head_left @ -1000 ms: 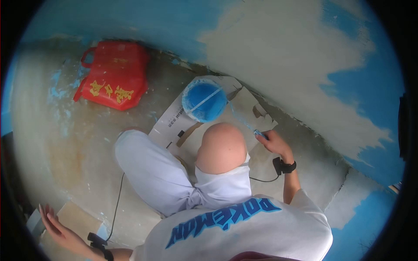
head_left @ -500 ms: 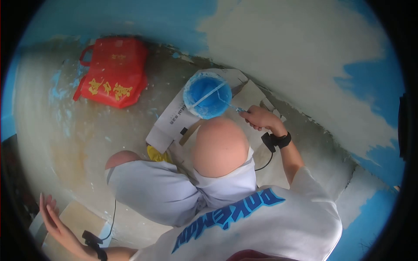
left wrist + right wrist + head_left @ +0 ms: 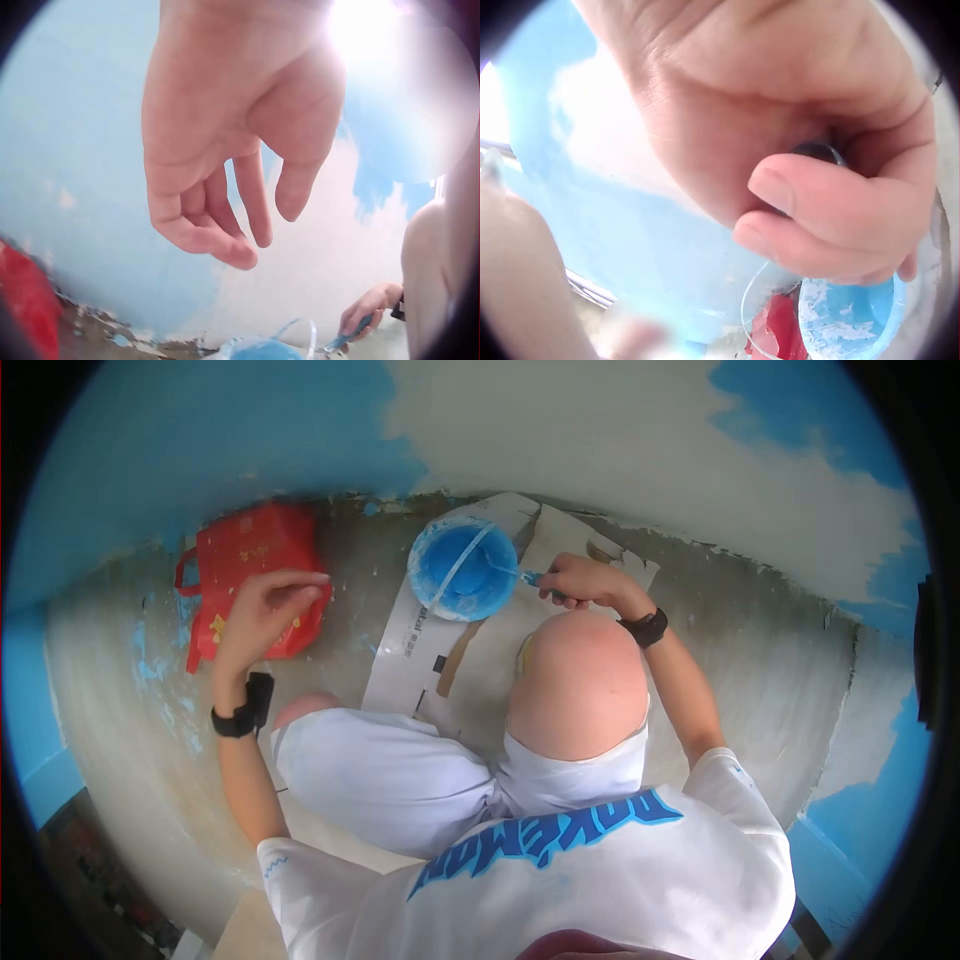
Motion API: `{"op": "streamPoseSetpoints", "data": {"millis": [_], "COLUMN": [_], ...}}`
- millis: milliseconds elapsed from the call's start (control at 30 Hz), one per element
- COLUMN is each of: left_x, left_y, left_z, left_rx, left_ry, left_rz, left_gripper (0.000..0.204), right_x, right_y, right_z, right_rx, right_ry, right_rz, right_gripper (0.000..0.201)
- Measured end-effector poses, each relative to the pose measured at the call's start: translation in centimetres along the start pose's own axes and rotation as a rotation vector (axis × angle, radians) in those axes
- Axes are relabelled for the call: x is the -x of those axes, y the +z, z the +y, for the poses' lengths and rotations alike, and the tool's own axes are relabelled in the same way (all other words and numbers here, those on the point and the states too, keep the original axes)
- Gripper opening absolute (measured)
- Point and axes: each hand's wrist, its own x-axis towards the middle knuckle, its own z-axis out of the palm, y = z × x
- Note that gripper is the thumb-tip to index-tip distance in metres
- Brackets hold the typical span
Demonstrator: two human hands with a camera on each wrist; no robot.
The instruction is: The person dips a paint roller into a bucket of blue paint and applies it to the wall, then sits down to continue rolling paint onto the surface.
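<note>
My right hand [image 3: 592, 584] grips the blue, paint-smeared handle of a paint roller [image 3: 532, 578], fingers curled round it. From the handle a thin metal rod runs over the rim into a blue bucket [image 3: 424, 556]; the roller's head is hidden inside. Blue paint coats the bucket, and a pale carrying strap crosses its mouth. In the right wrist view the dark handle end [image 3: 819, 152] shows between palm and fingers. My left hand [image 3: 262, 616] hangs in the air with loosely bent fingers and nothing in them, overlapping a red bag [image 3: 245, 538] in the head view.
Under the bucket lies flattened cardboard [image 3: 400, 632] on the paint-spotted floor [image 3: 160, 780]. Behind it rises a wall [image 3: 570, 440], partly blue and partly bare white-grey. A bare knee [image 3: 580, 680] stands close in front of the bucket.
My right hand has moved left to the bucket, bringing the roller's rod over its rim. My left hand has swung up and forward from the lower left to near the bag.
</note>
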Motion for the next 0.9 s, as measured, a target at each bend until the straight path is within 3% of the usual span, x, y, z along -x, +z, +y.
{"op": "streamPoseSetpoints", "data": {"millis": [67,133,233,333,467,533,667,900], "left_x": [-3.2,-5.4,-6.0,-5.9,-5.3,-5.6,-5.9,-6.5], "left_y": [2.4,4.9,8.4,10.0,11.9,12.7,13.6,13.2], "left_z": [-0.2,-0.8,-1.4,-0.2,-1.8,-2.4,-2.8,-5.0], "left_rx": [0.037,-0.043,-0.029,-0.196,-0.156,-0.274,-0.25,-0.238], "left_ry": [-0.19,-0.111,0.047,0.025,0.021,0.157,0.139,0.063], "left_rz": [-0.027,-0.086,0.012,0.096,0.079,0.123,0.13,0.309], "left_gripper": [0.023,0.024,0.029,0.029,0.029,0.029,0.028,0.024], "right_x": [-0.4,-0.4,1.1,3.1,1.7,1.3,0.9,0.6], "right_y": [0.6,0.9,1.5,1.2,2.0,2.3,3.5,4.4], "right_z": [0.3,-0.5,-0.9,-2.1,-1.7,-1.6,-1.2,3.5], "right_rx": [-0.024,-0.009,-0.098,-0.053,-0.002,-0.009,-0.053,-0.057], "right_ry": [0.019,0.007,0.002,0.052,0.134,0.136,0.103,-0.006], "right_rz": [-0.003,0.033,0.015,0.041,0.056,0.054,0.114,0.174], "right_gripper": [0.037,0.035,0.034,0.032,0.036,0.037,0.041,0.044]}}
